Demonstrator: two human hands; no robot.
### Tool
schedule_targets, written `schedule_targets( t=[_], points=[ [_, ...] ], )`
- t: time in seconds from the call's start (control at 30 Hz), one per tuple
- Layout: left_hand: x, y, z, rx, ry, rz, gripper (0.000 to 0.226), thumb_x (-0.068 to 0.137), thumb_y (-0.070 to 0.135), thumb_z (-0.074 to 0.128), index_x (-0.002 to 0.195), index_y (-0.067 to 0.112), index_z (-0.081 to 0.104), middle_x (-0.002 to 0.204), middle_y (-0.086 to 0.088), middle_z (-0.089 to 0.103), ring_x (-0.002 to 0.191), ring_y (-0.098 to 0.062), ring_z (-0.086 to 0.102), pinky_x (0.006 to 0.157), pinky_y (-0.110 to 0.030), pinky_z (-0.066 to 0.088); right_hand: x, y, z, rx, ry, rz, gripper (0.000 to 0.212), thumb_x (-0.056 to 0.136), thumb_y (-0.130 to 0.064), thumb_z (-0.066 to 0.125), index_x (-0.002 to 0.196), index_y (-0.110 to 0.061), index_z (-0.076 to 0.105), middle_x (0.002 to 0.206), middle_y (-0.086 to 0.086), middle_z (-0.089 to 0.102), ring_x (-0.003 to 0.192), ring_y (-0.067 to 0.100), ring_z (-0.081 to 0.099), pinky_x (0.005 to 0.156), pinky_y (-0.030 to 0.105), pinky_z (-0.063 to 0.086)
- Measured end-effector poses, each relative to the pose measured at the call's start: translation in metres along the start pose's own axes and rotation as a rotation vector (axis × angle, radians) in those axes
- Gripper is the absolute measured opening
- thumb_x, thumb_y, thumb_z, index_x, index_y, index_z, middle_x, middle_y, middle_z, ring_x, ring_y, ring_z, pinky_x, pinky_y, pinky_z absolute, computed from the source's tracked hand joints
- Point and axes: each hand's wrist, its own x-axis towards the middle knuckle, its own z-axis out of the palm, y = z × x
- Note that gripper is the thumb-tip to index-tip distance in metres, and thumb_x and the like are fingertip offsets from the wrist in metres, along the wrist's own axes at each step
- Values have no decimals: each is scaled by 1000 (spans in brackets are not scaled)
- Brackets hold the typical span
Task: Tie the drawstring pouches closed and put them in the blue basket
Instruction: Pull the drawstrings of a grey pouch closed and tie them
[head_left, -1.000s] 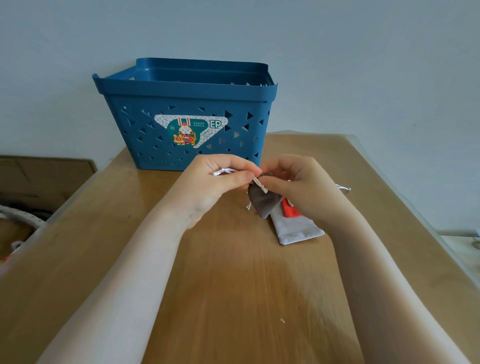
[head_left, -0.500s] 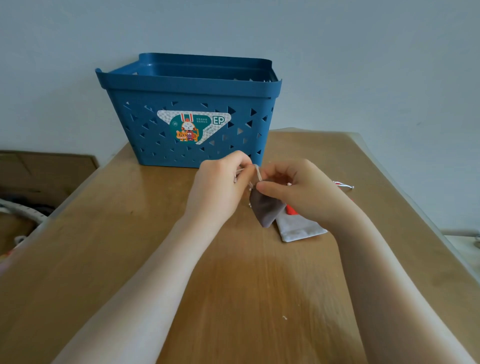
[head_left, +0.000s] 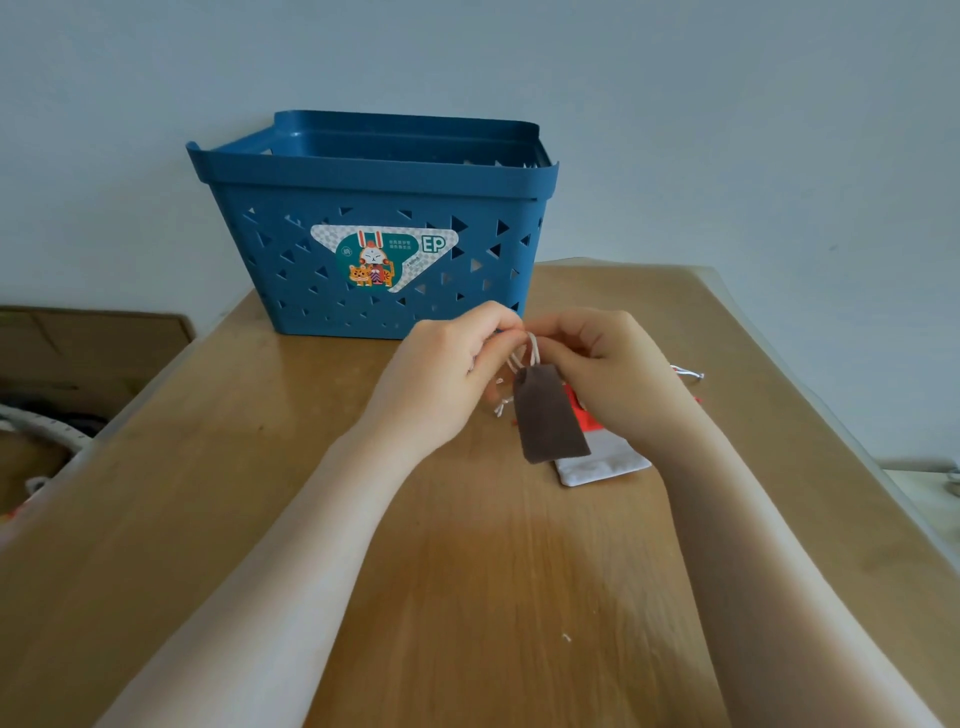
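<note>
Both hands (head_left: 524, 364) pinching drawstring (head_left: 531, 349), brown pouch (head_left: 548, 415) hanging lengthwise, mouth up.

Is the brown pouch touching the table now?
Apart. In the head view the brown pouch hangs by its drawstring from both hands, its bottom edge lifted above the table.

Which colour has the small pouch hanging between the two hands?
Dark brown fabric drawstring pouch, head view.

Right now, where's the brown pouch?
In the head view, the brown pouch hangs centre-right by its drawstring, pinched by the left hand and right hand, just in front of the blue basket.
</note>
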Motion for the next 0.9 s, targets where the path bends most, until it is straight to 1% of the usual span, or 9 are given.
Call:
schedule_targets(
  t=[0.1, 0.17, 0.3, 0.4, 0.53, 0.63, 0.77, 0.83, 0.9],
  points=[
    [1, -1, -3, 10, -40, -22, 25, 100, 26, 38, 104, 17, 61, 64, 7, 57, 56, -7, 53, 59, -29, 43, 2, 3, -2, 41, 97, 79, 25, 92, -9, 50, 88, -22, 72, 78, 1, 70, 67, 17, 63, 65, 33, 52],
    [1, -3, -5, -15, -37, -51, 24, 101, 26, 35, 105, 21, 58, 67, 8, 55, 55, -6, 49, 59, -32, 43, 3, 5, -4, 95, 164, 116, 21, 90, -12, 54, 83, -20, 71, 79, 1, 70, 78, 24, 66, 74, 41, 55],
    [1, -6, -10, -57, -32, -100, 19, 101, 24, 33, 104, 28, 51, 65, 7, 51, 52, -5, 45, 56, -29, 40, 3, 7, -6, 121, 256, 128, 10, 84, -16, 65, 76, -14, 69, 71, 1, 71, 73, 16, 66, 74, 30, 53],
    [2, -10, -13, -67, -57, -131, 22, 102, 20, 31, 110, 28, 49, 65, 6, 50, 52, -6, 44, 58, -27, 41, 4, 11, -9, 69, 307, 139, 9, 80, -15, 68, 71, -14, 67, 70, 2, 69, 64, 12, 61, 65, 28, 51],
    [2, -16, -10, -92, -104, -210, 22, 102, 18, 30, 113, 27, 47, 65, 6, 47, 54, -7, 43, 53, -17, 36, 4, 14, -8, 78, 375, 168, 10, 78, -13, 70, 70, -17, 68, 72, 1, 69, 63, 9, 59, 69, 30, 51],
    [2, -17, -8, -52, -119, -221, 19, 102, 20, 32, 110, 29, 46, 66, 9, 48, 54, -5, 44, 49, -14, 36, 3, 9, -7, 319, 397, 227, 11, 82, -13, 68, 71, -16, 69, 75, 5, 71, 69, 10, 63, 70, 26, 53],
    [2, -13, -11, -83, -83, -203, 15, 101, 19, 37, 107, 25, 49, 62, 9, 50, 51, -4, 44, 52, -19, 38, 2, 1, -5, 1069, 199, 311, 7, 87, -10, 59, 87, -9, 66, 70, 1, 65, 65, 10, 59, 61, 18, 50],
    [3, -11, -11, -134, -54, -219, 12, 99, 19, 41, 104, 21, 52, 57, 8, 49, 49, -4, 43, 50, -17, 36, 2, 1, 0, 1054, 115, 317, 10, 83, -15, 61, 89, -9, 67, 63, -2, 56, 59, 10, 51, 53, 17, 45],
    [4, -8, -11, -210, -2, -249, 10, 98, 19, 46, 98, 18, 56, 52, 8, 49, 46, -6, 42, 49, -17, 36, 0, -2, 3, 788, 70, 297, 12, 84, -18, 63, 87, -10, 70, 58, -6, 53, 55, 8, 46, 50, 19, 38]
  ],
)
